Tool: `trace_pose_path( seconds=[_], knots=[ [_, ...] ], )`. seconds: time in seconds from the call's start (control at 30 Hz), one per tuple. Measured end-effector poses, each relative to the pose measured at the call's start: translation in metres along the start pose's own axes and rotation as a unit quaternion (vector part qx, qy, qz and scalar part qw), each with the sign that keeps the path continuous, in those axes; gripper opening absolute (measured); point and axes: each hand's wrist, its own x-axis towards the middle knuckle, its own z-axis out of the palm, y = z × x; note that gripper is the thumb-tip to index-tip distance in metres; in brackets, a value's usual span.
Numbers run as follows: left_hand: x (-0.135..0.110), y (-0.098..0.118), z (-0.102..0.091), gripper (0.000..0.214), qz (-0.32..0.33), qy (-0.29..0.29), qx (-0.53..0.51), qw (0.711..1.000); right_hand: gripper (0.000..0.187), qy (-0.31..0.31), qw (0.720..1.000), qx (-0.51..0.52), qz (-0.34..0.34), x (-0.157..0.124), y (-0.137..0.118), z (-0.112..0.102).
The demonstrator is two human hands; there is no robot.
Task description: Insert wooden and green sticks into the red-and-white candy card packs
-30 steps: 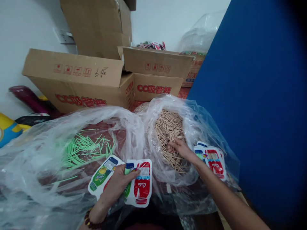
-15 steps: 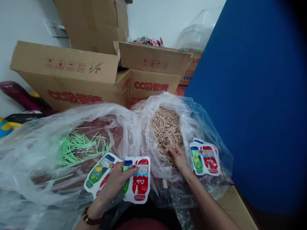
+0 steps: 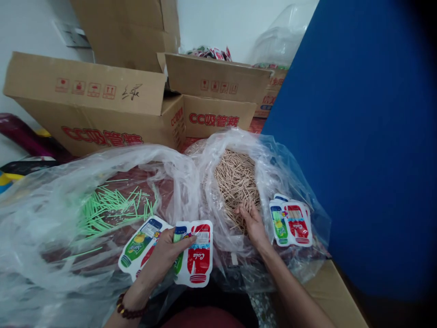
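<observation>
My left hand [image 3: 165,253] is closed on a bottle-shaped candy packet [image 3: 200,255], with a red Cola half and a green half, thumb across its front. Another such packet [image 3: 141,243], green Sprite side showing, lies beneath the same hand. Thin brown sticks [image 3: 235,175] fill an open clear plastic bag [image 3: 208,196]. At the near edge of that pile my right hand [image 3: 254,223] pinches some of them; its fingertips are partly hidden among the sticks. To its right, several packets [image 3: 297,225] with sticks inside lie stacked on the plastic.
Light-green sticks [image 3: 112,205] lie in another clear bag [image 3: 184,173] on the left. Behind stand open cardboard boxes [image 3: 85,114] with red print. A blue panel [image 3: 341,150] walls off the right side, and a dark red bottle [image 3: 20,134] is at far left.
The view has shifted slightly. My right hand's fingers have closed in a little among the brown sticks; my left hand keeps the packet in the same place.
</observation>
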Motion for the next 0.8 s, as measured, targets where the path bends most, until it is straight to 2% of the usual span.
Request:
trace_pose_path(
  seconds=[0.1, 0.23, 0.4, 0.6, 0.8],
  knots=[
    [0.001, 0.0, -0.001, 0.024, -0.003, 0.009, -0.006, 1.0, 0.025, 0.027, 0.999, 0.025, -0.007, -0.003, -0.006, -0.003],
    [0.0, 0.0, -0.001, 0.024, -0.002, 0.009, -0.003, 1.0, 0.024, 0.002, 0.999, 0.029, -0.016, -0.002, -0.004, -0.004],
    [-0.001, -0.001, 0.0, 0.025, -0.006, 0.003, 0.005, 1.0, 0.025, 0.067, 0.99, 0.118, -0.033, -0.003, -0.005, -0.001],
    [-0.001, -0.001, 0.002, 0.025, 0.004, 0.007, 0.012, 1.0, 0.027, 0.016, 0.995, 0.096, -0.014, -0.012, -0.005, 0.005],
    [0.001, -0.004, 0.0, 0.025, 0.0, 0.004, 0.013, 1.0, 0.015, 0.07, 0.973, 0.218, -0.035, -0.009, -0.014, -0.001]
  ],
)
